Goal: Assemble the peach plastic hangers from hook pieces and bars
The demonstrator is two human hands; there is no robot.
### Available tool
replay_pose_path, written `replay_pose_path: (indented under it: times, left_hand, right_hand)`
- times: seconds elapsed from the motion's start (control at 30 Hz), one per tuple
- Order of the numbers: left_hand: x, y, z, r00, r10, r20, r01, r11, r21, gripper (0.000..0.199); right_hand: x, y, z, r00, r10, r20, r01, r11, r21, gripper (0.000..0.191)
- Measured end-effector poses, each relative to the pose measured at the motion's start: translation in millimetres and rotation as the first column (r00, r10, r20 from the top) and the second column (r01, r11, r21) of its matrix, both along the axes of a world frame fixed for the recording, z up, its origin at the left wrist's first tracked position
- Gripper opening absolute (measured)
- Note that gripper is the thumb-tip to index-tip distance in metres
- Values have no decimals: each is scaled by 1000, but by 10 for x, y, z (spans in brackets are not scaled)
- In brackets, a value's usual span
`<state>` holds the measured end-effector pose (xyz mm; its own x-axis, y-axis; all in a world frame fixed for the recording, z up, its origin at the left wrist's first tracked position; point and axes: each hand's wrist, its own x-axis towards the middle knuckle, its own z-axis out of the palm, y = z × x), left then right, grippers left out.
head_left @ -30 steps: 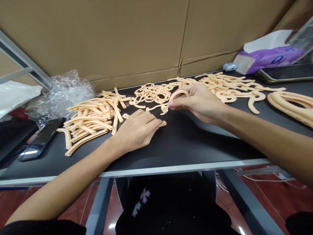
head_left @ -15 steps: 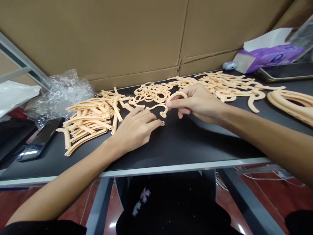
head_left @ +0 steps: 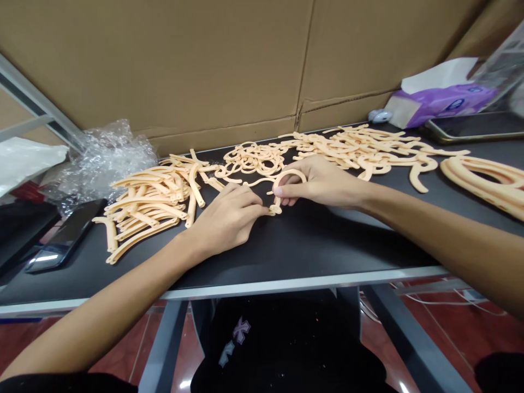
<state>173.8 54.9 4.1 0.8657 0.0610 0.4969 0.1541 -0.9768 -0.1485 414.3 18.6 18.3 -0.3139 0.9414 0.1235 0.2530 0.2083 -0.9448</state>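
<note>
Hands have drawn closer since the earlier frame, R hand (head_left: 321, 183) dropping toward L hand (head_left: 227, 221) near ctr of the black surface (head_left: 311, 245). R hand pinches a peach rubbery strip (head_left: 289, 174) bent in a loop, w/ L fingertips (head_left: 264, 210) at its knobbed end, grip unclear. Loose strips lie in 3 piles: straight-ish bundle (head_left: 149, 194) at 9 o'clock, tangle (head_left: 251, 159) at 12, curved heap (head_left: 360, 144) at 1. Thick coiled loops (head_left: 487, 183) sit at 3 o'clock, apparently stacked.
</note>
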Motion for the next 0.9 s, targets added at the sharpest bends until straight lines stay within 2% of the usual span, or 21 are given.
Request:
replay_pose_path:
  times: [0.27, 0.57, 0.9]
  left_hand:
    - [-1, -8, 12, 999, -46, -23, 44, 996, -84, 21]
    - [4, -18, 34, 999, -34, -42, 29, 993, -112, 22]
    - [22, -29, 48, 998, -35, -61, 28, 994, -109, 23]
  right_hand:
    - [12, 33, 18, 994, 109, -13, -110, 993, -32, 25]
    - [31, 43, 17, 988, 141, -66, -148, 983, -112, 25]
    - [51, 47, 15, 989, 143, 37, -141, 989, -46, 21]
